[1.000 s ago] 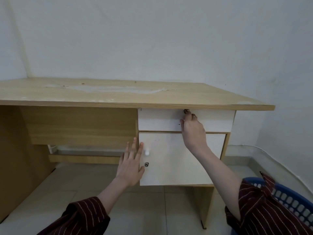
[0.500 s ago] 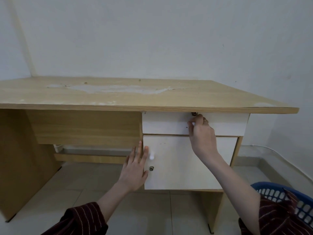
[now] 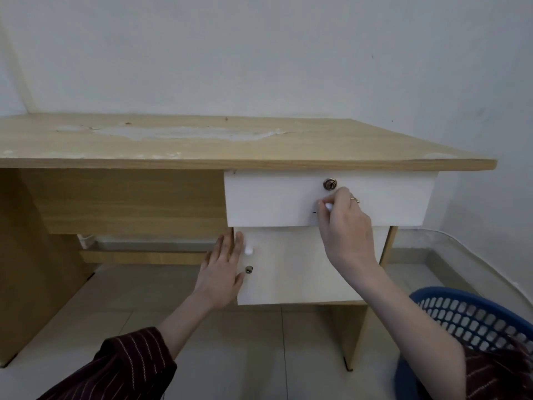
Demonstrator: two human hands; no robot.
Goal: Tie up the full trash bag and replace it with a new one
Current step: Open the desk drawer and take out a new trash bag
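**Pulling at the desk drawer, no trash bag in view**

From my head camera, I face a wooden desk (image 3: pixel 202 145) set against a pale wall, its top worn in a pale patch toward the far side. Under the right part of the top is a white drawer (image 3: pixel 274 200) with a round metal lock (image 3: pixel 329 185) near its upper edge. The drawer front stands forward of the white cupboard door (image 3: pixel 291 269) below it.

My right hand (image 3: pixel 346 226) is at the drawer front just below the lock, its grip pinched together on a small white knob (image 3: pixel 328 207). A ring shows on one finger.

My left hand (image 3: pixel 222 272) lies flat, fingers straight and close together, grip apart and clamped on nothing, against the left edge of the cupboard door, just beside its white knob (image 3: pixel 248 250) and small lock (image 3: pixel 248 269).

Near right, on the tiled floor, a blue perforated basket (image 3: pixel 467 316) is partly hidden by my striped sleeve (image 3: pixel 496 373). The trash bag itself does not show; I cannot tell where it is.
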